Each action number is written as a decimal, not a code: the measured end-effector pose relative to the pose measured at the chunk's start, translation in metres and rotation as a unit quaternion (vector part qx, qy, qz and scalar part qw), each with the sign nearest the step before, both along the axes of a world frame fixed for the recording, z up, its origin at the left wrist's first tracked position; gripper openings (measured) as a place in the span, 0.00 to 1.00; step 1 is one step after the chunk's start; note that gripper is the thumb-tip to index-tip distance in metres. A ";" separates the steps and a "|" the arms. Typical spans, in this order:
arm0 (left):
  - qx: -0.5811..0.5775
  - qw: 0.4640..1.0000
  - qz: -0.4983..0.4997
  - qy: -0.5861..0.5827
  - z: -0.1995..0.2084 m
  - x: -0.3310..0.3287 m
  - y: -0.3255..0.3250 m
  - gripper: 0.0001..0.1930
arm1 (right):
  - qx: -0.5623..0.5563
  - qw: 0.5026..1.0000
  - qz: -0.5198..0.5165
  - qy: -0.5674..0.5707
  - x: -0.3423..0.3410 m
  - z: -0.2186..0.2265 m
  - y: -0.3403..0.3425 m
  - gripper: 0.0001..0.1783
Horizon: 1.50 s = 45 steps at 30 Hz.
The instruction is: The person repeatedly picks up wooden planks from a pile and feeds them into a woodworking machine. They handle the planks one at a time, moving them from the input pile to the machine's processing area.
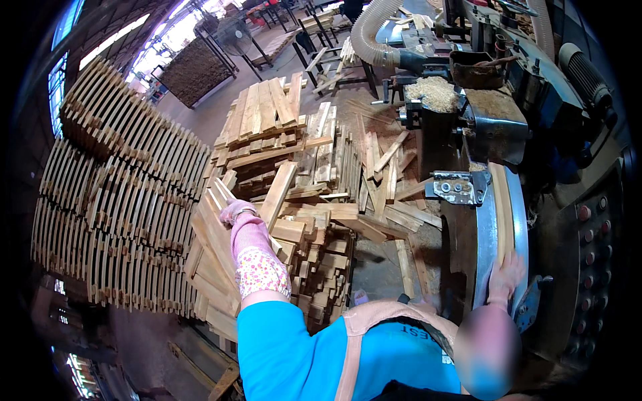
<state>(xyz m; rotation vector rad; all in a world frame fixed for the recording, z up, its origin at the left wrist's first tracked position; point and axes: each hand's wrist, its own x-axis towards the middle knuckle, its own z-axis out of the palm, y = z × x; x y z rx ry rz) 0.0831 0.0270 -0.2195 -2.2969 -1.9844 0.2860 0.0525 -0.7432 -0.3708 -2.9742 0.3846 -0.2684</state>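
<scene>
My left hand point(235, 210), in a pink glove with a pink knit cuff and flowered sleeve band, reaches out over the stacked lumber. Its fingers are closed on the ends of narrow wooden slats point(221, 191) at the left side of the pile. At the right, long pale wooden strips point(500, 210) lie on the metal bed point(485, 247) of a woodworking machine. Their far ends run up to the machine's housing point(496, 127). My right hand point(506, 277) bears on the near end of these strips, fingers over the wood; a blur covers part of that forearm.
Tall stacks of slats point(134, 220) stand at the left, beside the board pile point(267, 110). Loose offcuts point(388, 160) litter the floor. A metal guide bracket point(458, 188) flanks the bed; a button panel point(588, 267) is at the far right. A ribbed hose point(371, 37) curves above.
</scene>
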 end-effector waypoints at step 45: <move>0.000 0.615 -0.401 -0.679 0.023 0.059 -0.162 0.27 | 0.644 0.701 0.272 0.145 0.174 0.018 0.254 0.34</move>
